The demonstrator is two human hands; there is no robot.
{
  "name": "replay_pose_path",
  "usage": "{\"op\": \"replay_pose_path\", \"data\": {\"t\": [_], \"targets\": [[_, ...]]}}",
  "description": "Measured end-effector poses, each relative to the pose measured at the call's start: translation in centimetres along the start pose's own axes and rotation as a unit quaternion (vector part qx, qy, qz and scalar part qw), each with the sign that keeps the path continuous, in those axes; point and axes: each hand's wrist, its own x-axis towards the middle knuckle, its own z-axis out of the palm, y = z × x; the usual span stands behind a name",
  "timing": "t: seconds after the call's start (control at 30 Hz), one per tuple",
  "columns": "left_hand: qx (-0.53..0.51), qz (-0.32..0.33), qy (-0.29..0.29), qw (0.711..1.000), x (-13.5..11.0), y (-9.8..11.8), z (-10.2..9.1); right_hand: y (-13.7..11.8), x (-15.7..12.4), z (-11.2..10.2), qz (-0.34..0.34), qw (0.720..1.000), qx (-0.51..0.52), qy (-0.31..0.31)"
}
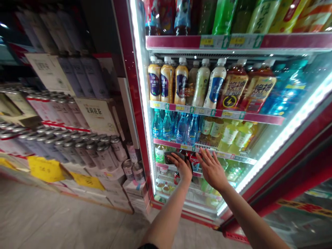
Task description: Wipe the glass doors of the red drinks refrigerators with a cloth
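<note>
My left hand [183,167] is at the lower middle of the head view, inside the lit drinks fridge. Its fingers lie over a dark grey cloth [169,157], which it holds just below a shelf's price strip. My right hand [213,171] is beside it, fingers spread and holding nothing, with the tips close to the same price strip [178,145]. Whether they touch it I cannot tell. Red-labelled bottles [195,160] stand partly hidden behind both hands. Left of the cloth is a green-labelled bottle [160,154]. Blue bottles [181,128] stand on the shelf above.
Higher shelves hold tea bottles [233,86] and other drinks. The red fridge frame [141,138] runs along the left, and an open door [285,166] is at the right. Stacked cans [90,150] and cartons stand left of the fridge on the grey floor [77,221].
</note>
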Motion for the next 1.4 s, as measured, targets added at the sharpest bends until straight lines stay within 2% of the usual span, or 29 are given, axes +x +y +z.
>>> {"op": "replay_pose_path", "data": {"t": [0.1,0.23,0.3,0.4,0.5,0.57,0.67,0.7,0.77,0.83,0.9,0.93,1.0,1.07,1.1,1.2,1.27,1.33,1.4], "targets": [[-0.027,-0.015,-0.031,0.999,-0.7,-0.2,0.4,0.3,1.3,0.2,0.011,1.000,-0.004,0.003],[-0.062,-0.105,-0.043,0.992,-2.4,-2.3,0.6,1.2,1.5,0.8,0.025,0.999,-0.016,-0.018],[-0.065,-0.120,-0.044,0.990,-3.1,-2.7,0.9,1.5,1.4,1.1,0.024,0.999,-0.019,-0.025],[-0.078,-0.095,-0.053,0.991,-2.8,-1.8,0.9,1.6,1.2,1.4,0.027,0.999,-0.019,-0.026],[-0.074,-0.016,-0.077,0.994,-1.9,-1.3,0.4,1.5,1.1,1.5,0.029,0.999,-0.023,-0.026],[-0.040,0.019,-0.080,0.996,-1.9,-1.9,-0.2,1.5,1.1,1.5,0.029,0.999,-0.028,-0.027],[0.008,0.009,-0.056,0.998,-2.4,-3.6,-0.9,1.6,1.0,1.7,0.027,0.999,-0.032,-0.025],[0.016,0.023,-0.060,0.998,-2.2,-4.0,-1.1,1.6,0.9,1.8,0.026,0.999,-0.034,-0.025],[0.028,0.106,-0.100,0.989,-0.9,-4.5,-1.8,1.7,0.8,2.0,0.025,0.999,-0.038,-0.024],[0.038,0.204,-0.146,0.967,1.8,-4.7,-2.7,1.7,0.7,2.2,0.025,0.999,-0.043,-0.022],[0.041,0.244,-0.160,0.956,5.1,-5.0,-3.9,1.5,0.7,2.3,0.027,0.998,-0.048,-0.019],[0.042,0.241,-0.149,0.958,6.5,-5.3,-4.5,1.4,0.7,2.3,0.029,0.998,-0.049,-0.017],[0.046,0.193,-0.088,0.976,8.4,-6.1,-5.8,1.0,0.7,2.2,0.034,0.998,-0.048,-0.014],[0.049,0.131,-0.023,0.990,8.7,-7.1,-6.6,0.4,0.9,2.0,0.043,0.998,-0.042,-0.011],[0.048,0.117,-0.008,0.992,8.5,-7.5,-6.8,-0.1,1.0,1.9,0.050,0.998,-0.041,-0.009],[0.044,0.162,-0.040,0.985,8.4,-8.1,-7.2,-1.4,1.5,1.6,0.069,0.997,-0.035,-0.004],[0.047,0.196,-0.060,0.978,9.7,-8.0,-7.6,-2.2,1.8,1.3,0.073,0.997,-0.031,-0.005],[0.053,0.177,-0.037,0.982,11.6,-7.9,-8.3,-2.7,2.2,1.1,0.069,0.997,-0.028,-0.002],[0.053,0.123,0.012,0.991,12.9,-7.9,-9.1,-3.0,2.7,0.8,0.059,0.998,-0.028,0.002]]}}
